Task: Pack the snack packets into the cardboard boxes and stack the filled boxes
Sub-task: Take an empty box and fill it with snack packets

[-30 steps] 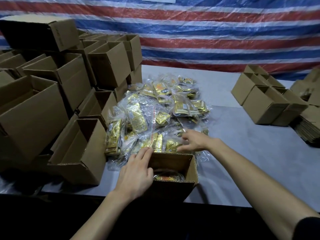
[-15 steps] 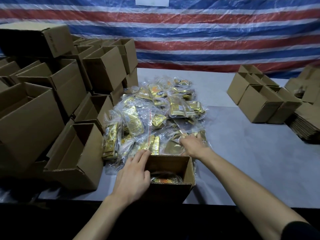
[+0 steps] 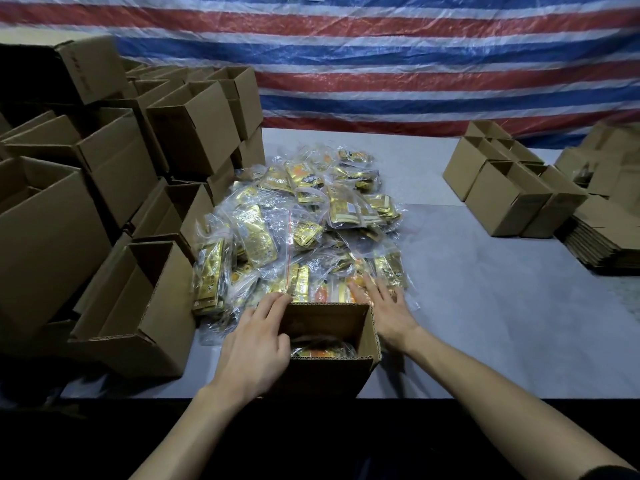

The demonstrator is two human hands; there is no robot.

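Head view. Open cardboard box (image 3: 329,372) sits at the near edge of the grey table (image 3: 485,306), top flaps out of sight, one snack packet (image 3: 322,349) lying inside it. Left hand (image 3: 256,344) lies over the box's left wall: fingers nearly straight and reaching the far-left corner, thumb toward the inside, nothing pinched. Right hand (image 3: 384,306) is just beyond the box's far-right corner, fingers spread and flat on the nearest packets. It is motion-blurred, with no packet seen closed in it.

Pile of packets (image 3: 301,230), gold wrappers in clear bags, covers the middle of the table directly behind the box, its near edge touching the box's far wall.

Left side: stacked empty boxes (image 3: 86,168), many tipped with their openings facing sideways, right beside the pile. Right side, well apart: a small group of upright boxes (image 3: 512,192), and next to them a stack of flat cardboard (image 3: 602,237). Red, white and blue striped tarp (image 3: 381,64) hangs behind the table.
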